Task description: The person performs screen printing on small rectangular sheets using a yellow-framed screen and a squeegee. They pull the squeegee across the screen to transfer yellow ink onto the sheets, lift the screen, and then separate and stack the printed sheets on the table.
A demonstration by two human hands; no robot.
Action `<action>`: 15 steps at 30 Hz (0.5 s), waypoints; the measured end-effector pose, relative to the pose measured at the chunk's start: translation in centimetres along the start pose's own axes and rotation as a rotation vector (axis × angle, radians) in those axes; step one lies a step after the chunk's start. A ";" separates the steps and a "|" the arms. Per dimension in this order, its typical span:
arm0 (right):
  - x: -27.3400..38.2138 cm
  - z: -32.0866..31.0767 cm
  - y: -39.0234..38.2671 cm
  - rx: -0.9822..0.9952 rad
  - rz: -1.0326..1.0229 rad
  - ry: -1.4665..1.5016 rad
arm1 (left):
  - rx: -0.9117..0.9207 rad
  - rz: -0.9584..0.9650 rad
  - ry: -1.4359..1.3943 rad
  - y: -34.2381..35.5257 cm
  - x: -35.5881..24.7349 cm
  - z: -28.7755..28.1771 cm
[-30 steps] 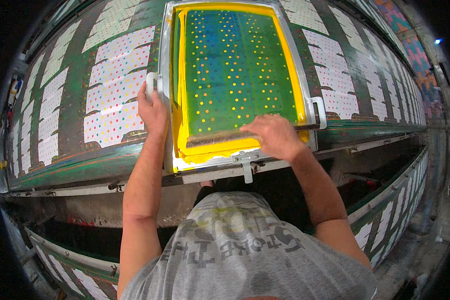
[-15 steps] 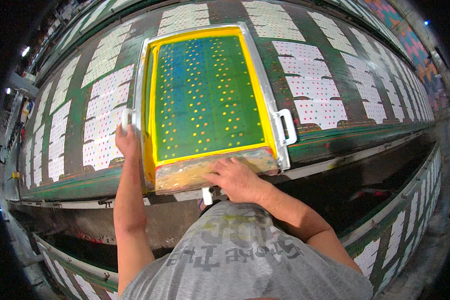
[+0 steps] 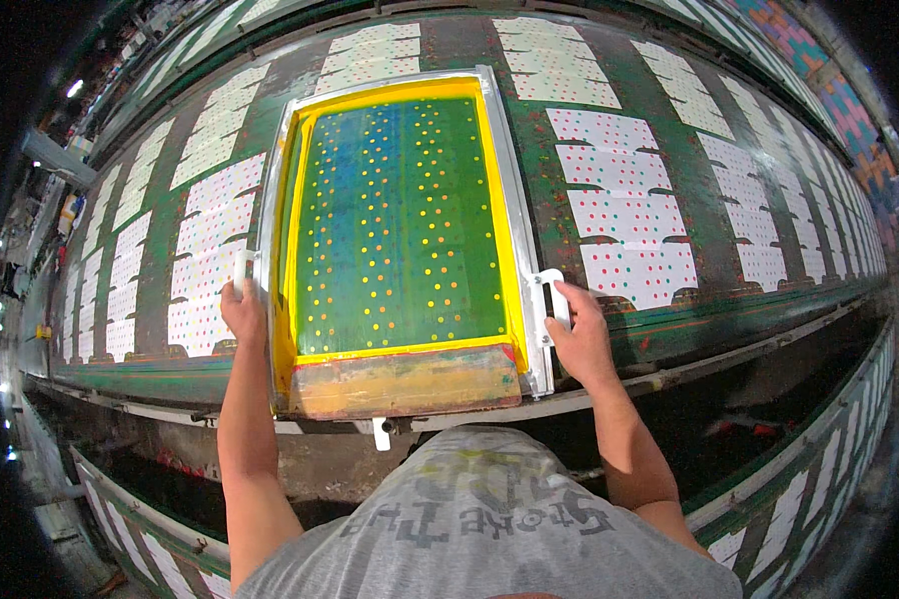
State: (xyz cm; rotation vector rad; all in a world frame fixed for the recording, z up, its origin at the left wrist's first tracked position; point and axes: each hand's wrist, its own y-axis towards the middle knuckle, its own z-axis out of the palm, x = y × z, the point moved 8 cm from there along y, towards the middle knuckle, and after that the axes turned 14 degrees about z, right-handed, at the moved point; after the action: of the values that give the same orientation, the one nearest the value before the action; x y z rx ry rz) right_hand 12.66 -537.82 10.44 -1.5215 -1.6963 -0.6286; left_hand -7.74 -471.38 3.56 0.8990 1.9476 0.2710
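Note:
A silkscreen printing frame (image 3: 277, 190) lies on the long table, with a green mesh (image 3: 400, 230) dotted yellow and orange. Yellow ink or coating lines its inner edges. My left hand (image 3: 244, 313) is closed around the white handle (image 3: 244, 268) on the frame's left side. On the opposite side, my right hand (image 3: 585, 341) has its fingers wrapped round the other white handle (image 3: 549, 277). A wide, stained squeegee (image 3: 405, 384) rests across the frame's near end, with neither hand touching it.
White fabric pieces with coloured dots (image 3: 624, 210) lie in rows on the dark green table (image 3: 529, 180) on both sides of the frame. A metal rail (image 3: 609, 391) runs along its near edge. Another table (image 3: 819, 469) with white pieces stands behind me at the right.
My right hand has left the squeegee and taken hold of the right handle. My left hand stays on its handle. The whole scene sits slightly lower in view.

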 end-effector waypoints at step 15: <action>1.7 -0.9 -0.1 0.156 0.183 0.481 | 0.052 -0.022 -0.021 -0.3 -1.9 -0.8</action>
State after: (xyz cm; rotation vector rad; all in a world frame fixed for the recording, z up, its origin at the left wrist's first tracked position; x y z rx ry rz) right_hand 12.74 -537.55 12.31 -1.2711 -1.1987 -0.6821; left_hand -8.05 -472.79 5.12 0.9100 1.9519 0.1975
